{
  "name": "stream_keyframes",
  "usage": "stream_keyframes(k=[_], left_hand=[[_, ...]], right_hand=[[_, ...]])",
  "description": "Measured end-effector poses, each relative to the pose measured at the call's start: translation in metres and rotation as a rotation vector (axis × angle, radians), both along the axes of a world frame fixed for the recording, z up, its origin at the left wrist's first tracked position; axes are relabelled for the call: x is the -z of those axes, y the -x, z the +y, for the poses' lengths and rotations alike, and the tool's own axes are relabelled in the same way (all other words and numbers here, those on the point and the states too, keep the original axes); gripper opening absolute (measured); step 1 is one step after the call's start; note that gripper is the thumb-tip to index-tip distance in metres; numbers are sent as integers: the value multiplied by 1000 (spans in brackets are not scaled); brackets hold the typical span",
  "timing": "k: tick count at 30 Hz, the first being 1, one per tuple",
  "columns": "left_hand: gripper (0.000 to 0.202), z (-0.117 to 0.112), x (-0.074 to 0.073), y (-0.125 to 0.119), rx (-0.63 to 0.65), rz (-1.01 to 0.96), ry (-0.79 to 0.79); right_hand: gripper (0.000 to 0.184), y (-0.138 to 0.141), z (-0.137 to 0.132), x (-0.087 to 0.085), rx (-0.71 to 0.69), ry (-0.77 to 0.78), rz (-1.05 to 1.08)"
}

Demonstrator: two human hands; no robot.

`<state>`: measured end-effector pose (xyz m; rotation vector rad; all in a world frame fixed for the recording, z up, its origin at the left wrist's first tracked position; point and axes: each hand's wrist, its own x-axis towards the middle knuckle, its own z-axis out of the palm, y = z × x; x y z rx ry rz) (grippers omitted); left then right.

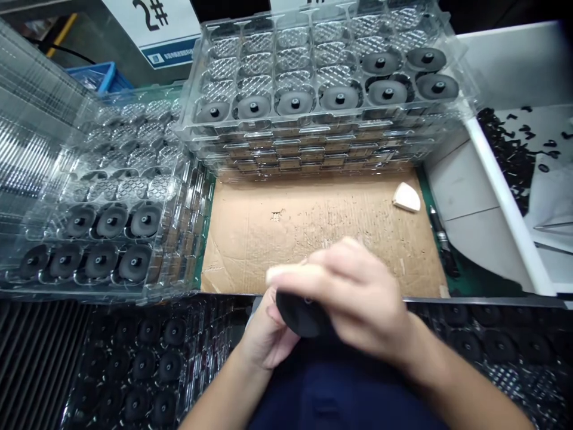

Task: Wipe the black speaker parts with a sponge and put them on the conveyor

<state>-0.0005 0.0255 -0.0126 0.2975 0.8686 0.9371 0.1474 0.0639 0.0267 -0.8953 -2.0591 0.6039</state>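
Observation:
Both my hands meet at the near edge of a brown cardboard sheet [313, 227]. My left hand [264, 334] cups a round black disc part [301, 316] from below, fingers curled around it. My right hand [353, 295] lies over the top of the same disc, fingers bent and blurred by motion, covering most of it. A stack of clear plastic trays [322, 128] at the back holds a row of like black discs [295, 101]. Another clear tray [147, 179] on the left holds several more discs [111, 221].
A white wedge-shaped piece [406, 197] lies on the cardboard's far right. A white bin [505, 197] on the right contains small black parts [510, 149]. Trays of black discs [147, 364] sit low at my left and right. A blue crate [96, 76] stands far left.

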Motion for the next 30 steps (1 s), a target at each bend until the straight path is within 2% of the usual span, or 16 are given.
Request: stream_keyframes(k=[3,5,9,12,13,15,18,19,21,22,24,27,30], left_hand=[[58,1,2,1,25,-229,-11],[55,1,3,3,22,-322,-6],[57,3,5,5,5,-333,17],[57,5,5,5,6,-338,30],[57,5,5,5,12,-340,32],[56,6,5,4,29,-343,30],[55,5,3,1,50,-348,13],[54,5,3,0,51,-337,8],[55,3,4,-2,42,-283,12],[55,1,4,-2,26,-240,16],[56,-2,6,-2,-39,-132,30],[66,-6,9,0,-117,-9,43],[67,-7,9,2,-116,13,19]], right_hand=[[25,-18,3,27,317,232,-1],[24,-28,-5,49,421,380,-52],[28,-31,-38,89,292,573,-121],[27,-31,-50,101,249,614,-129],[27,-33,-50,98,268,625,-130],[27,-37,-45,82,351,631,-108],[23,-36,-33,40,492,468,-7],[25,-33,-29,26,473,357,11],[31,-22,-24,5,313,121,3],[30,-17,-22,-2,222,53,-22],[27,-6,-19,-7,142,65,-108],[27,5,-16,-4,207,133,-224],[29,9,-11,2,137,5,-92]])
